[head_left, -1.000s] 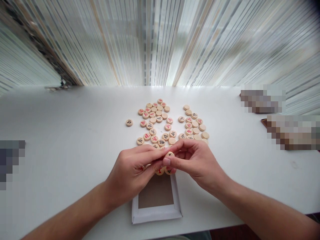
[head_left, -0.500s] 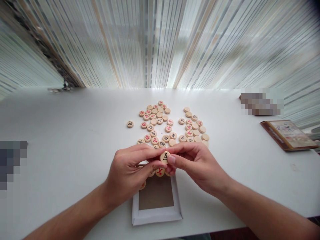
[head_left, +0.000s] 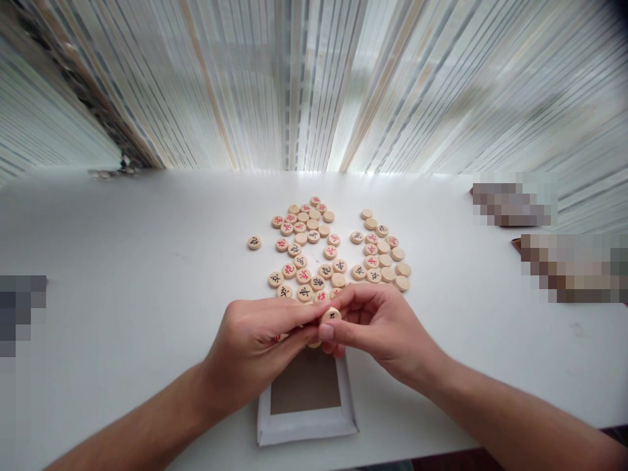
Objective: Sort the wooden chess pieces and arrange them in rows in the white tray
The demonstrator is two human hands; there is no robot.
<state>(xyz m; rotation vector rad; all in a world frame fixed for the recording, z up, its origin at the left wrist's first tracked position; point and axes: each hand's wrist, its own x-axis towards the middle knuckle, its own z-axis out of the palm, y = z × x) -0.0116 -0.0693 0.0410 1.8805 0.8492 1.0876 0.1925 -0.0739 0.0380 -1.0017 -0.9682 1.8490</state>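
Note:
My left hand (head_left: 258,343) and my right hand (head_left: 380,327) meet over the far end of a shallow white cardboard box (head_left: 307,428) with a brown bottom. Both pinch a round wooden chess piece (head_left: 331,315) with a black character, tilted nearly edge-on. Under my left fingers more pieces show partly, one with red marks; how many I cannot tell. Several loose wooden pieces (head_left: 314,252) with red or black characters lie scattered on the white table (head_left: 147,275) just beyond my hands, and one piece (head_left: 254,243) sits apart to the left.
A second cluster of pieces (head_left: 380,255) lies to the right of the main scatter. Blurred-out items sit at the right edge (head_left: 574,268) and far right (head_left: 515,196), another at the left edge (head_left: 22,314). Vertical blinds hang behind the table.
The piece between my fingers has turned from face-up to nearly edge-on. Both hands have dropped slightly toward the box, uncovering more of the nearest row of pieces.

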